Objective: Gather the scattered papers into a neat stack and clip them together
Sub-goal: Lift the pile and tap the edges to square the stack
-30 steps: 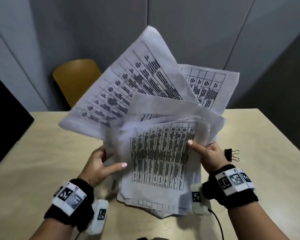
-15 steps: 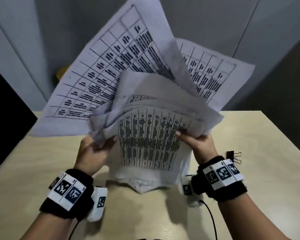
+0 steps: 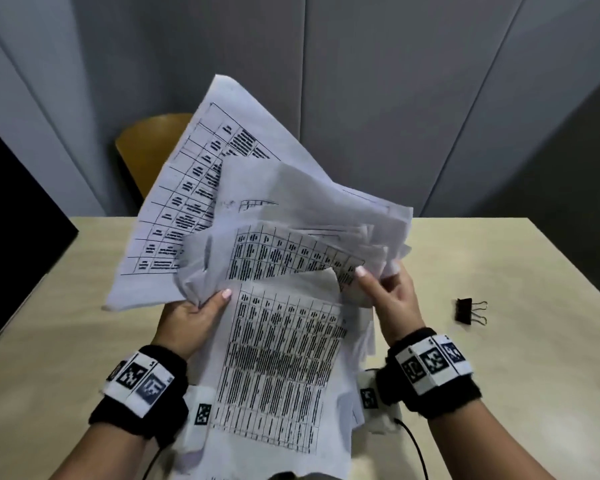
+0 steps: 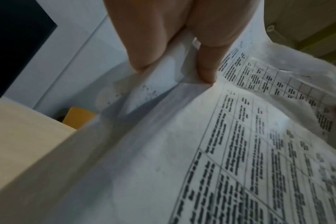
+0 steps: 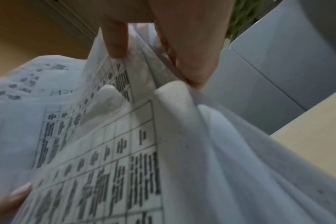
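A loose, uneven bundle of white papers (image 3: 278,358) printed with black tables is held up above the beige table (image 3: 534,358). The sheets fan out at different angles, one large sheet (image 3: 174,220) leaning up and to the left. My left hand (image 3: 191,317) pinches the bundle's left side, thumb on top; in the left wrist view its fingers (image 4: 205,71) clamp folded paper (image 4: 182,151). My right hand (image 3: 388,296) grips the right side, thumb over a printed sheet; its fingers (image 5: 194,72) pinch several layers of paper (image 5: 125,144). A black binder clip (image 3: 466,310) lies on the table, right of my right hand.
An orange-yellow chair (image 3: 146,147) stands behind the table's far edge. A dark panel (image 3: 11,216) rises at the left. Grey wall panels (image 3: 378,81) close the back. A black cable (image 3: 414,448) runs from my right wrist.
The bundle has dropped lower and the fanned sheets have drawn closer together; the large left sheet swung more upright. Both hands have kept their grip on the papers. The clip has not moved.
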